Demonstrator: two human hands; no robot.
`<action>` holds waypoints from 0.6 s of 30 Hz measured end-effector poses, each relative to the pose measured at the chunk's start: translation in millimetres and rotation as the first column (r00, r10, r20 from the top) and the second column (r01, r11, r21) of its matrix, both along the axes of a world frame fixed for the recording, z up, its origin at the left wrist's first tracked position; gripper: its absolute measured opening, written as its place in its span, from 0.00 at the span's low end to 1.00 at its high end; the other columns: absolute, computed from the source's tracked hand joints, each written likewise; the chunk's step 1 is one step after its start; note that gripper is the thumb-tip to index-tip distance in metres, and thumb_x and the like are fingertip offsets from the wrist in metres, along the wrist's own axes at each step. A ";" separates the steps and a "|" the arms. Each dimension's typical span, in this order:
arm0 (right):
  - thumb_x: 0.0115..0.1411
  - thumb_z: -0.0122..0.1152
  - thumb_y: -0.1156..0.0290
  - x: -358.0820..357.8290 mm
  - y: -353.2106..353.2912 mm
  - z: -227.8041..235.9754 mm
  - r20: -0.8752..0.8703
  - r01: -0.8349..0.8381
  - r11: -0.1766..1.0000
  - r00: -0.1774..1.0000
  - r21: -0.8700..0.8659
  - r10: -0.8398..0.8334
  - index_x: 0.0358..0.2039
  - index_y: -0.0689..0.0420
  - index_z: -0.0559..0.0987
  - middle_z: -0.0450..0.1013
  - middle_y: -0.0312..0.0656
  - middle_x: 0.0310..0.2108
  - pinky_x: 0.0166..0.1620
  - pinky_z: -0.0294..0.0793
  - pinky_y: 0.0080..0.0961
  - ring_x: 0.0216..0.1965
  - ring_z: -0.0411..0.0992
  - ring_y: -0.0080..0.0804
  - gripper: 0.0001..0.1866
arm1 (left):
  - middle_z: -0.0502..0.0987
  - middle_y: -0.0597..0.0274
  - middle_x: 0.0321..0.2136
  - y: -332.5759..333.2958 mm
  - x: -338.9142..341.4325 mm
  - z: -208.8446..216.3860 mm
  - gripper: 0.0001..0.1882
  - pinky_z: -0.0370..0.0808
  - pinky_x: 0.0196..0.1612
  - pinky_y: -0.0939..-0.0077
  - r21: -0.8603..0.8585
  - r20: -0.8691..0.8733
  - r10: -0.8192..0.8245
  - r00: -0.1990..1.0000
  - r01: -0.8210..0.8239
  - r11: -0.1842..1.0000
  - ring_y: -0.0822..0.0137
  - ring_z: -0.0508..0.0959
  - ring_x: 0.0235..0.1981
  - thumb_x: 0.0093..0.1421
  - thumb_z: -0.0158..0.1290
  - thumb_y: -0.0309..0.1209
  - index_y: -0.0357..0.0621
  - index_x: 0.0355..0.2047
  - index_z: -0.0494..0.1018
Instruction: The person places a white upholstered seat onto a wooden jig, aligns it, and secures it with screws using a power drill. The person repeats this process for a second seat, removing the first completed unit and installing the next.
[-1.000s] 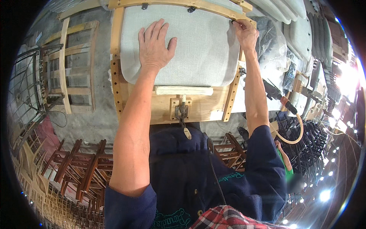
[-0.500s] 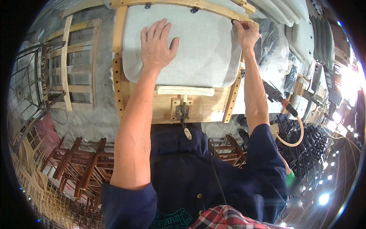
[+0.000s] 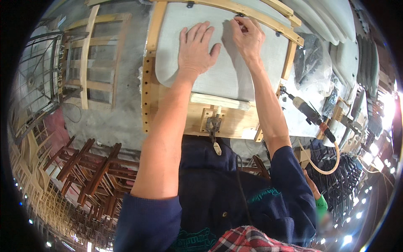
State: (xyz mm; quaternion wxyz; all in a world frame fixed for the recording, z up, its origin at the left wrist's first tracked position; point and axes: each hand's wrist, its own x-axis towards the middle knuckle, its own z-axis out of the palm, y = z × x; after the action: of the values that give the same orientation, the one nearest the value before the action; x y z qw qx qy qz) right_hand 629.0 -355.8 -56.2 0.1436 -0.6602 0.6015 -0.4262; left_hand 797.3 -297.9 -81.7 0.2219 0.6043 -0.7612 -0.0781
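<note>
A pale grey fabric-covered panel (image 3: 228,69), like a seat cushion with rounded near corners, lies in a wooden frame (image 3: 147,90). My left hand (image 3: 197,48) rests flat on the panel, fingers spread. At the panel's far edge my right hand (image 3: 248,40) has its thumb and fingers closed together on a small black fitting (image 3: 239,15), mostly hidden by the fingertips. Other black fittings sit along the same edge, one to the left (image 3: 190,4) and one to the right (image 3: 278,33). A toggle clamp (image 3: 214,124) and a light padded bar (image 3: 220,101) are at the near side.
A power tool (image 3: 306,110) with a pale hose (image 3: 331,170) lies to the right. Beyond it are a clear plastic bag (image 3: 312,63) and stacked grey panels (image 3: 321,19). Wooden pallets (image 3: 98,63) lie left, brown chair frames (image 3: 98,170) nearer. Another person's green sleeve (image 3: 321,204) shows at lower right.
My right hand has moved left along the far edge, from the right-hand black fitting to the middle one. My left hand stays flat on the panel. The whole view has shifted and tilted slightly.
</note>
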 end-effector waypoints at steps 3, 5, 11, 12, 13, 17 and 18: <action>0.57 0.72 0.63 34.9 -28.0 -6.6 -0.147 -0.102 0.982 0.986 -0.161 0.079 0.36 0.58 0.87 0.81 0.41 0.32 0.36 0.78 0.28 0.30 0.78 0.32 0.12 | 0.67 0.60 0.65 -0.5 -1.2 2.9 0.30 0.52 0.71 0.45 0.010 -0.010 -0.001 1.000 0.001 1.000 0.58 0.62 0.67 0.62 0.54 0.46 0.43 0.60 0.69; 0.57 0.72 0.63 50.7 -44.6 -5.9 -0.288 -0.169 0.952 0.953 -0.256 0.091 0.35 0.58 0.87 0.81 0.42 0.32 0.36 0.78 0.29 0.30 0.78 0.34 0.12 | 0.68 0.59 0.63 -0.8 -2.8 6.6 0.29 0.52 0.70 0.45 0.022 -0.009 -0.004 1.000 0.004 1.000 0.57 0.63 0.66 0.62 0.55 0.46 0.42 0.58 0.70; 0.51 0.70 0.68 80.2 -77.5 -4.7 -0.260 -0.295 0.939 0.934 -0.175 0.245 0.27 0.53 0.83 0.76 0.46 0.31 0.44 0.74 0.45 0.37 0.75 0.50 0.05 | 0.71 0.58 0.59 -0.2 -1.4 2.6 0.27 0.54 0.69 0.44 -0.054 -0.054 0.004 0.999 -0.007 0.999 0.56 0.66 0.63 0.59 0.58 0.42 0.42 0.56 0.71; 0.51 0.69 0.68 81.7 -83.3 -6.7 -0.279 -0.315 0.932 0.925 -0.179 0.259 0.27 0.53 0.83 0.76 0.46 0.30 0.44 0.74 0.45 0.37 0.75 0.50 0.05 | 0.71 0.58 0.59 -0.3 -1.5 3.0 0.28 0.54 0.69 0.44 -0.048 -0.052 0.002 0.999 -0.004 0.999 0.56 0.66 0.63 0.59 0.58 0.42 0.42 0.56 0.71; 0.52 0.69 0.68 82.5 -88.9 -8.3 -0.299 -0.334 0.925 0.915 -0.183 0.271 0.26 0.53 0.83 0.76 0.45 0.29 0.43 0.74 0.45 0.37 0.75 0.49 0.04 | 0.71 0.58 0.59 -0.4 -1.5 3.6 0.28 0.54 0.69 0.44 -0.044 -0.050 -0.002 0.999 0.000 0.999 0.57 0.66 0.63 0.59 0.57 0.43 0.42 0.56 0.71; 0.52 0.68 0.69 81.8 -94.5 -10.4 -0.389 -0.396 0.902 0.868 -0.170 0.308 0.26 0.52 0.83 0.76 0.44 0.29 0.42 0.74 0.46 0.37 0.76 0.47 0.03 | 0.71 0.58 0.58 0.6 1.3 4.8 0.28 0.53 0.70 0.45 -0.025 -0.037 -0.002 0.999 0.001 1.000 0.58 0.65 0.64 0.61 0.56 0.44 0.43 0.58 0.71; 0.52 0.68 0.68 80.7 -94.9 -9.5 -0.382 -0.396 0.904 0.870 -0.162 0.312 0.26 0.52 0.84 0.76 0.44 0.29 0.42 0.74 0.47 0.36 0.76 0.47 0.03 | 0.70 0.58 0.59 0.2 0.3 4.2 0.29 0.53 0.70 0.45 -0.015 -0.034 -0.002 0.999 0.001 1.000 0.58 0.64 0.65 0.61 0.55 0.45 0.43 0.58 0.70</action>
State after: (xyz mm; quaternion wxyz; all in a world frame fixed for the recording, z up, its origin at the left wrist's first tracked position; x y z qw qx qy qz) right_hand 709.7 -450.7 -65.7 0.0322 -0.8367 0.4304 -0.3372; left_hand 797.7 -297.7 -77.5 0.2395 0.6007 -0.7583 -0.0830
